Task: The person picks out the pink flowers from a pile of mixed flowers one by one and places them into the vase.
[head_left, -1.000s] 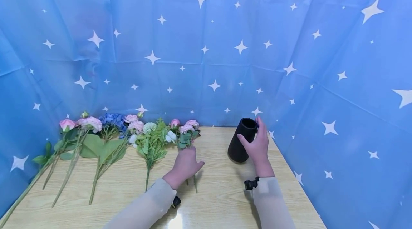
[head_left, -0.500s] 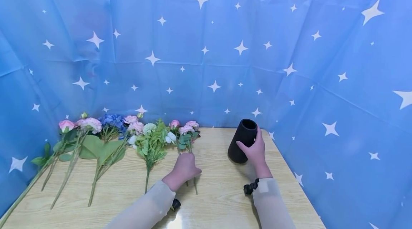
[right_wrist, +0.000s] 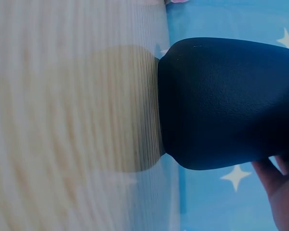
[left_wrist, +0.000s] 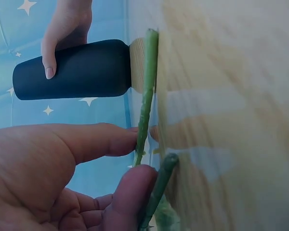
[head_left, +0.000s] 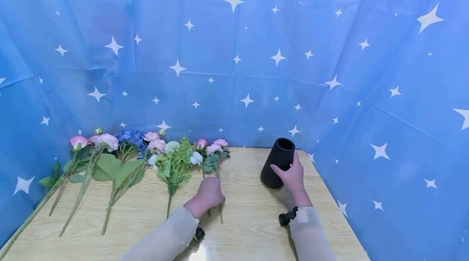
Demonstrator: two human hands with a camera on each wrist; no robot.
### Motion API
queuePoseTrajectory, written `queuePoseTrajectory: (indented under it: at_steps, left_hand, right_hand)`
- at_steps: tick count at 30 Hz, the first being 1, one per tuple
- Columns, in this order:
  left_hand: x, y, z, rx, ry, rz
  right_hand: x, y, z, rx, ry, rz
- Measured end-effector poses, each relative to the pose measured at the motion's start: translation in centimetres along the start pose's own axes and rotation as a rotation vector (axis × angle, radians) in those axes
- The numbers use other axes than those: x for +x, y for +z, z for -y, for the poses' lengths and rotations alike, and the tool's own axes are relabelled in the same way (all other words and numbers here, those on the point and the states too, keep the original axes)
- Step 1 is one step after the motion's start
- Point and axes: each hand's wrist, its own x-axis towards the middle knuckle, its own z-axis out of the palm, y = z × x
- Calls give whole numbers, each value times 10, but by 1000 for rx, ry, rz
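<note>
My left hand (head_left: 208, 195) is low over the table, thumb and finger pinching the green stem (left_wrist: 149, 72) of a pink flower (head_left: 216, 147) at the right end of a row. In the left wrist view, a second green stem (left_wrist: 163, 185) lies beside the finger. The pink blooms and leaves reach beyond the hand toward the curtain. Around the side of a black tapered vase (head_left: 275, 167), my right hand (head_left: 294, 176) keeps its grip, thumb on the near face. The vase stands with its base on the wood and its mouth uncovered; the right wrist view hides most of the fingers.
Left of my left hand lie several more flowers: a green leafy spray (head_left: 174, 171), a blue hydrangea (head_left: 130, 138) and a pink rose (head_left: 78, 142). A blue star-patterned curtain (head_left: 205, 90) borders the wooden table (head_left: 242, 220) at the back and sides.
My left hand has drawn slightly down along the stem, and its outstretched thumb has closed in. The right hand's raised fingers have come down around the vase, which stays in place.
</note>
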Motion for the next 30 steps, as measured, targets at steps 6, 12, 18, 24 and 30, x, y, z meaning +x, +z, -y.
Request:
queuePoseTrajectory:
  at_steps: [6,12,18,24,30]
  left_hand:
    - [1,-1,5,-61,-30,32]
    - [3,-8,9,-74,-52,87]
    - [5,-14,13,-111,-77,118]
    - [12,-12,23,-151,-40,118]
    - [9,-27,19,-327,-101,150]
  right_hand:
    - [-1,0,2,-3,14,3]
    - [-1,0,5,3,15,0]
    - [-3,0,5,-9,10,7]
    - [-2,0,5,-11,1,17]
    - [-1,2,5,-10,-5,30]
